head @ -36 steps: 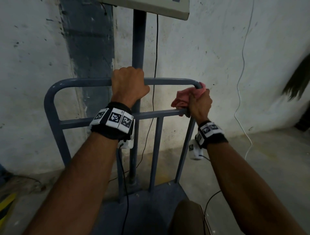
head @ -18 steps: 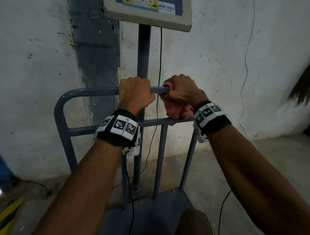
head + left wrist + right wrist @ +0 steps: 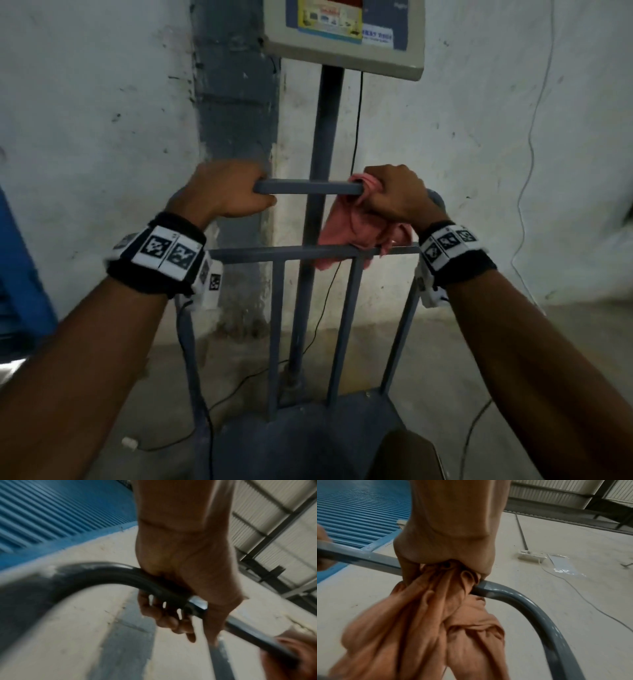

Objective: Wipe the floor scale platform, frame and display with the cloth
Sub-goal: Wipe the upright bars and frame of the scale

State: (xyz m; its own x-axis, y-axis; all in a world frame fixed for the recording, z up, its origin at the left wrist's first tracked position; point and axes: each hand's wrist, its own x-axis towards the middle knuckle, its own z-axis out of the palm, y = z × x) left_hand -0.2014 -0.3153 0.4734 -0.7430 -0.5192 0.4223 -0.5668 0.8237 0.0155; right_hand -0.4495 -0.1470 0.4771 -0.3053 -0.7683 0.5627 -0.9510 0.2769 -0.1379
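The floor scale's grey-blue tubular frame (image 3: 308, 187) stands before me, its top rail running between my hands. My left hand (image 3: 226, 195) grips the top rail near its left bend (image 3: 109, 573), fingers curled round the tube. My right hand (image 3: 394, 195) grips the pink cloth (image 3: 349, 233) wrapped round the same rail near the right bend (image 3: 522, 599); the cloth's loose end (image 3: 419, 628) hangs down over the middle bar. The display (image 3: 346, 34) sits on a post (image 3: 322, 144) above. The dark platform (image 3: 301, 442) lies below.
A whitewashed wall (image 3: 102, 120) stands close behind the frame. A black cable (image 3: 358, 113) drops from the display and a white cable (image 3: 531, 144) trails down the wall at right. A blue corrugated shutter (image 3: 51, 507) is at left. Bare concrete floor (image 3: 479, 342) surrounds the scale.
My right hand slid the cloth left along the top rail to meet the left hand, then back right. The left hand shifted left toward the bend. My head tilted up, showing the display.
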